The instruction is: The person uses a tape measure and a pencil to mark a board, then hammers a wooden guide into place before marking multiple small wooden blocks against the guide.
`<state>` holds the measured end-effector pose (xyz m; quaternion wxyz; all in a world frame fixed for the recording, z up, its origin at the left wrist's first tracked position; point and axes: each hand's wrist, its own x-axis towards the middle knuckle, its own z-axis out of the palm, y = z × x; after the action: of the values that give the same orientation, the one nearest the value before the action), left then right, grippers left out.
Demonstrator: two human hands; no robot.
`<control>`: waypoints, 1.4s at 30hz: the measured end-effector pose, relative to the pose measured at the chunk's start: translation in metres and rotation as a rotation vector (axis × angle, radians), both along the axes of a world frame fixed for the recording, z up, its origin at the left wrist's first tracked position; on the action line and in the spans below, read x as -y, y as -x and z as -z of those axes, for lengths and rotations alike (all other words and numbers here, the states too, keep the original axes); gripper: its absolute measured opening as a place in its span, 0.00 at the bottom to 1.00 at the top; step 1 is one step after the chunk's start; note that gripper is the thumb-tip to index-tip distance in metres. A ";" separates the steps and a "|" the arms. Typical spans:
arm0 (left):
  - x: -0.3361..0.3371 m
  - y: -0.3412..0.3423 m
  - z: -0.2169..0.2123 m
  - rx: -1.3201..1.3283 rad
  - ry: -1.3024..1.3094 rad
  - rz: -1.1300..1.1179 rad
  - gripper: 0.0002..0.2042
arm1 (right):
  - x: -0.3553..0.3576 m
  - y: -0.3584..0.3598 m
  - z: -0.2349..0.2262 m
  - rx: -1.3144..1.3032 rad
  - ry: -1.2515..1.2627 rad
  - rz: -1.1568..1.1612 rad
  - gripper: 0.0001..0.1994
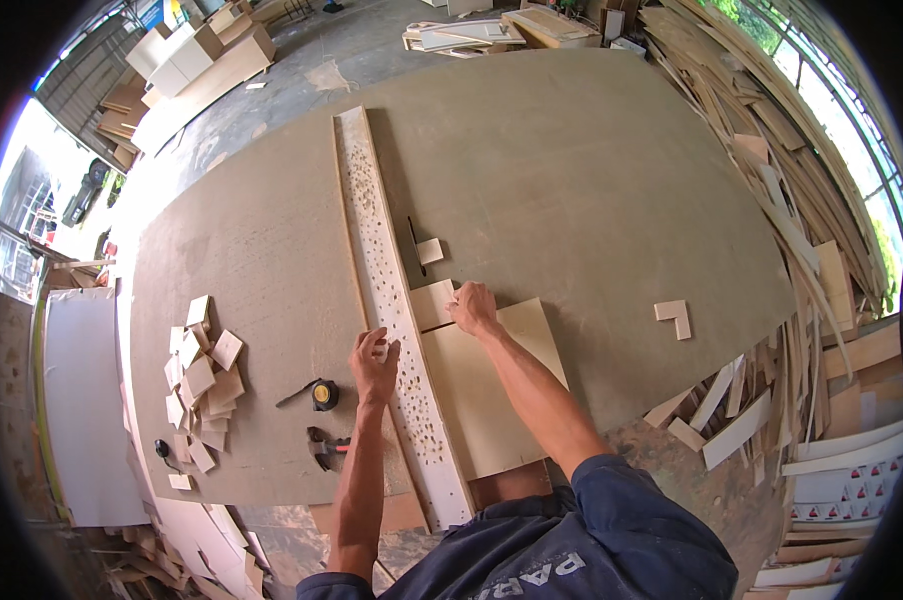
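Observation:
My right hand (475, 308) is closed at the right edge of a small pale wooden board piece (431, 304). This piece lies flat against a long white strip with many small holes (377, 230). Just below it, a larger cream panel (492, 400) rests beside the strip, partly under my right forearm. My left hand (375, 368) is over the strip's left edge, fingers loosely bent and apart, with nothing clearly visible in them. A thin wooden batten (348, 230) runs along that edge. Farther up, a small pale block (430, 251) sits near a dark slot.
On the large brown tabletop (572, 180) lie a pile of small wooden pieces (200, 378), a tape measure (324, 394), a hammer-like tool (324, 446) and an L-shaped wooden piece (676, 317). Stacked offcuts (772, 130) crowd the right side; white cabinet boxes (177, 60) stand far left.

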<state>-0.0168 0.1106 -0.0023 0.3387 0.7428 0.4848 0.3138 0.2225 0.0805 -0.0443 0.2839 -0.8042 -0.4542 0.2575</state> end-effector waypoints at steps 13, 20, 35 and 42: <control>-0.055 -0.047 -0.014 -0.442 -0.182 0.303 0.40 | 0.011 -0.004 0.036 0.138 -0.211 -0.075 0.05; -0.067 -0.072 -0.021 -0.833 -0.090 0.502 0.58 | 0.016 -0.001 0.032 0.295 -0.266 -0.121 0.04; -0.073 -0.088 -0.009 -0.949 0.005 0.558 0.48 | 0.016 -0.004 0.036 0.204 -0.155 -0.137 0.08; -0.070 -0.113 -0.009 -0.981 0.052 0.583 0.45 | 0.028 -0.021 0.034 0.210 -0.040 -0.089 0.10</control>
<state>0.0964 0.1803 0.0068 0.1648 0.8960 0.3678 -0.1865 0.2439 0.0521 -0.0779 0.2389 -0.8001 -0.5217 0.1750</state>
